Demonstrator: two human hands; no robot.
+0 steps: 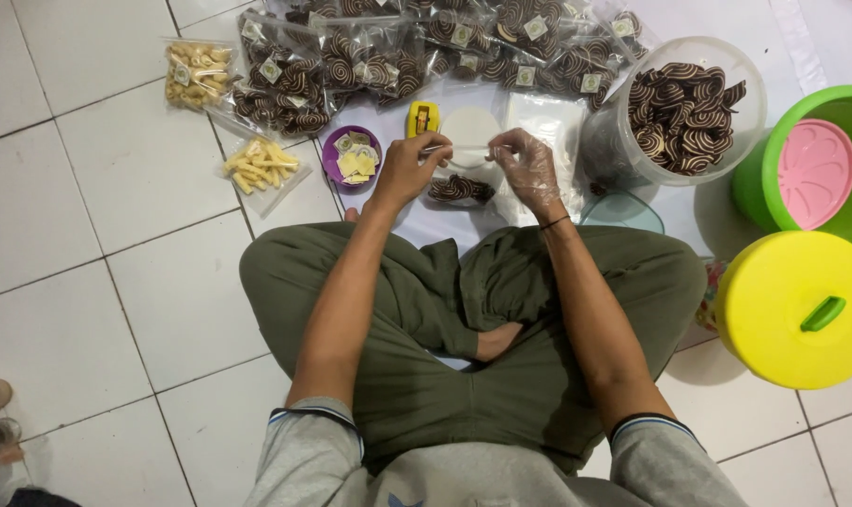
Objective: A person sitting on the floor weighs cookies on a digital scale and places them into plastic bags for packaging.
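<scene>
In front of the crossed legs, in the head view, a small clear bag [459, 183] of brown-and-white striped cookies is being held by its top edge between both hands. The left hand [405, 169], bare, is being pinched shut on the left end of the bag's mouth, and the right hand [529, 171], covered by a thin clear glove, is being pinched on the right end, so that the plastic is being stretched taut between the two grips. The filled part of the bag is hanging just below the grip, above the white sheet [689, 211] on the floor.

Just beyond the grip, a white round lid [471, 127] and a small yellow tool [422, 118] are lying. To the left of the left hand, a purple bowl [353, 158] of small labels is standing. Further beyond, finished bags [398, 56] of the same cookies are being kept in a row. To the right of the right hand, a clear tub [680, 108] of loose cookies is standing, with a green bucket [816, 164] and a yellow lid [802, 308] beyond it.

By the look of things, the closing of a filled bag is being carried out. The next move is being judged to call for an even hold on both ends while the mouth is being folded or sealed, and probably a reach to the bowl for a label.
</scene>
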